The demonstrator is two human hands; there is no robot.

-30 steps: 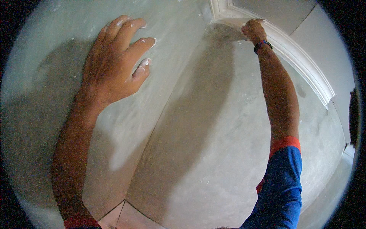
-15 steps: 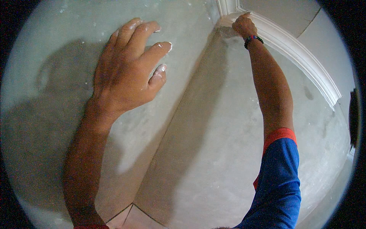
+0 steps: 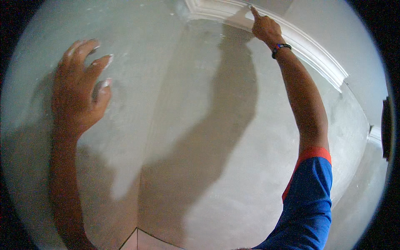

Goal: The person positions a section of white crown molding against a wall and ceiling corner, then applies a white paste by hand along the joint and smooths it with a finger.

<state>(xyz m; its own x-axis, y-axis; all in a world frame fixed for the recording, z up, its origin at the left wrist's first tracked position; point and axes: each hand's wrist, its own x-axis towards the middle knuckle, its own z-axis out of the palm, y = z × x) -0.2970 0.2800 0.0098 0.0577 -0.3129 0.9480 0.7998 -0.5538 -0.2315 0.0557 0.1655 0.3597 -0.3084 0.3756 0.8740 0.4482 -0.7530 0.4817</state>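
Against the grey-green left wall, my left hand (image 3: 79, 85) is raised with its fingers apart and bent, holding nothing; white paste coats its fingertips. My right arm reaches up to a white crown moulding (image 3: 306, 48) along the top of the wall. There my right hand (image 3: 266, 29) has its index finger stretched onto the moulding, with the other fingers curled in. A white smear shows at that fingertip. No tool is visible in the right hand, though its palm is hidden. A dark beaded bracelet (image 3: 281, 49) circles the right wrist.
The moulding begins near the wall corner and ends at the upper right. Another short piece of moulding (image 3: 375, 134) shows farther right, near a dark object (image 3: 386, 129) at the rim. Pale dark-edged tiles (image 3: 143, 241) lie low in the corner. Arm shadows cross the wall.
The view has swung right, so the corner and my left hand sit farther left. My right hand has slid right along the moulding from the corner, its index finger now more extended.
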